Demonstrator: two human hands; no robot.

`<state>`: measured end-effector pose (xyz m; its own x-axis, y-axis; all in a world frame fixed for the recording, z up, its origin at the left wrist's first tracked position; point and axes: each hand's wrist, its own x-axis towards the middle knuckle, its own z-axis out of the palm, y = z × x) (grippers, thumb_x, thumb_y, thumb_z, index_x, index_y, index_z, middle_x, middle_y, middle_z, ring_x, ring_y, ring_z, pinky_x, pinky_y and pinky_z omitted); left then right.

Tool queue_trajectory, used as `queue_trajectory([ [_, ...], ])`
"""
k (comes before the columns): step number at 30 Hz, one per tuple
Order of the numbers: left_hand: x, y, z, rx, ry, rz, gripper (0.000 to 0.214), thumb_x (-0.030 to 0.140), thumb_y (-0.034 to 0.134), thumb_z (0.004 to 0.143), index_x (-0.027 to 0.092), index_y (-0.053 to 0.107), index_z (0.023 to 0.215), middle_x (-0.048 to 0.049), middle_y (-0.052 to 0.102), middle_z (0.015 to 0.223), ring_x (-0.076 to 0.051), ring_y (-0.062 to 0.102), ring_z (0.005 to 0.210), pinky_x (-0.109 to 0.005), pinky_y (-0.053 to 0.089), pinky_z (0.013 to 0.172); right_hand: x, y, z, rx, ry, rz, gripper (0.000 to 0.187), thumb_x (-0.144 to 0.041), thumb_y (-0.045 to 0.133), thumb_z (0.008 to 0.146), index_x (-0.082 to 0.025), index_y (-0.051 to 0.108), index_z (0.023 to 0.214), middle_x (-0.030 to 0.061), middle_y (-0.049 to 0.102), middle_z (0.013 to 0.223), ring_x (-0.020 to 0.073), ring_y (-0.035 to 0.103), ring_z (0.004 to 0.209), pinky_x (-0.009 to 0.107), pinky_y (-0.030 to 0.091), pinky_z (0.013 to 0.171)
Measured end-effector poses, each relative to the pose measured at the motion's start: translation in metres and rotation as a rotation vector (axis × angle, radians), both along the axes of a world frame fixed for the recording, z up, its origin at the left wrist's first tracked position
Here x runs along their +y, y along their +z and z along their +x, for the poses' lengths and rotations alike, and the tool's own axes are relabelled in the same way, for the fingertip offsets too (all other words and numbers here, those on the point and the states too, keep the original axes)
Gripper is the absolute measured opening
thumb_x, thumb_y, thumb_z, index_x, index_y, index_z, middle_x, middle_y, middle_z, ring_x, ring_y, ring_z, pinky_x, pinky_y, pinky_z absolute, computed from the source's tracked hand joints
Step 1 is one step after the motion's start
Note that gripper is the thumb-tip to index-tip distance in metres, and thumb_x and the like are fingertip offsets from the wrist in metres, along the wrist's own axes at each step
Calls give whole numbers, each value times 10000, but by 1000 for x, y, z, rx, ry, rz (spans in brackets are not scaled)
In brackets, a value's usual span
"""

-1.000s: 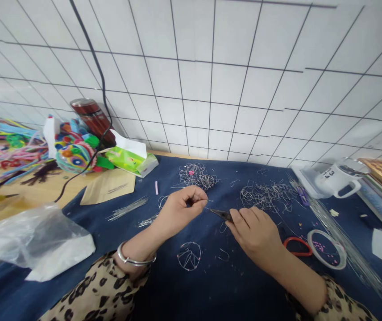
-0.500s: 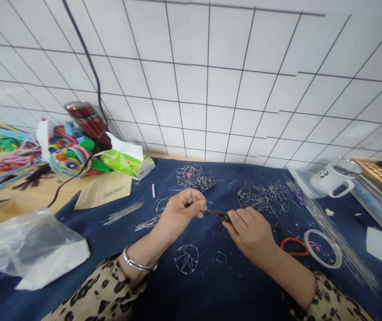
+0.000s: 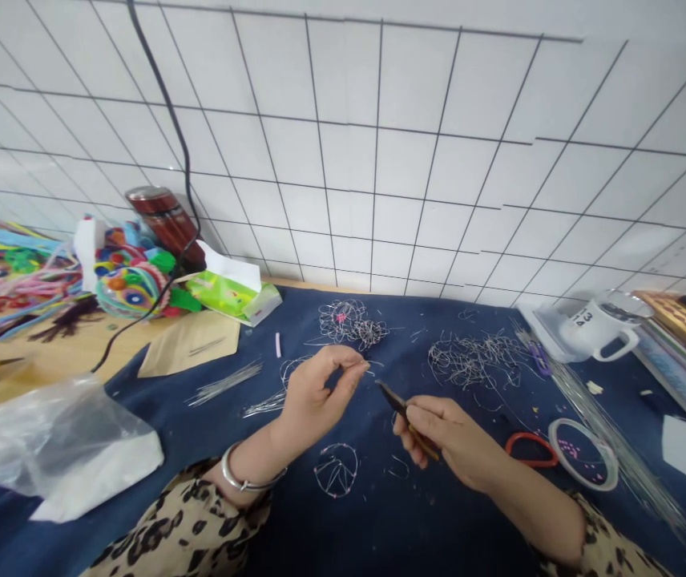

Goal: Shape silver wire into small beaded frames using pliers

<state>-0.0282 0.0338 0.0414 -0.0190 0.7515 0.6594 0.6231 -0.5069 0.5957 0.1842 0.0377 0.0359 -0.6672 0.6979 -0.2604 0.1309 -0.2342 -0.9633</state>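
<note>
Between thumb and forefinger, my left hand [image 3: 324, 386] pinches a thin wire [image 3: 374, 365], bent at its end. My right hand [image 3: 442, 433] is closed around a pair of pliers [image 3: 396, 398] with dark jaws and an orange-brown handle; their tip points at the wire but is apart from it. Below my hands a round wire piece with pink beads [image 3: 336, 470] lies on the dark blue cloth [image 3: 439, 521]. Near it is a small bent wire [image 3: 399, 466]. Behind my left hand are coiled wire shapes [image 3: 349, 320], one with a pink centre.
Tangled wire [image 3: 475, 358] lies at right, beside long straight wires [image 3: 625, 449], a round dish of pink beads [image 3: 583, 454] and an orange-red handle [image 3: 531, 449]. A white mug [image 3: 601, 324] stands behind. At left are a plastic bag [image 3: 60, 449], tissue pack [image 3: 235, 295] and black cable [image 3: 183, 160].
The pliers have come away from the wire, moving down and right with my right hand, which has turned. My left hand still pinches the wire. The view has shifted slightly.
</note>
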Motion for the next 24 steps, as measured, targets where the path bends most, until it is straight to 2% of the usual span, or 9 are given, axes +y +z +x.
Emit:
queue_trajectory([
  [2,-1,0,2,29,9,62,81,124,596,794,179,579,851,-10,655,776,-118,621,712,-226,485,658,-5,-4,-3,92,12,-125,355,-452,427,888,-128,560,830,10,524,674,89,505,542,228,408,519],
  [4,-2,0,3,42,2,92,90,114,596,793,178,580,854,-13,662,773,-119,625,712,-226,490,662,-9,-7,-6,131,-11,-156,352,-447,452,881,-119,564,821,9,526,665,84,507,535,220,407,514],
  [11,-3,-1,6,76,43,107,62,130,597,794,174,585,836,-19,670,770,-128,628,700,-238,498,663,-11,-5,-7,151,-109,-123,340,-432,471,880,-113,577,827,4,521,671,66,488,526,190,371,489],
  [24,0,-8,4,116,-14,127,112,106,602,783,176,598,870,-19,665,764,-123,616,705,-238,492,664,-9,-5,-7,91,-129,-115,369,-467,462,876,-120,575,822,-13,484,632,50,425,498,184,293,458],
])
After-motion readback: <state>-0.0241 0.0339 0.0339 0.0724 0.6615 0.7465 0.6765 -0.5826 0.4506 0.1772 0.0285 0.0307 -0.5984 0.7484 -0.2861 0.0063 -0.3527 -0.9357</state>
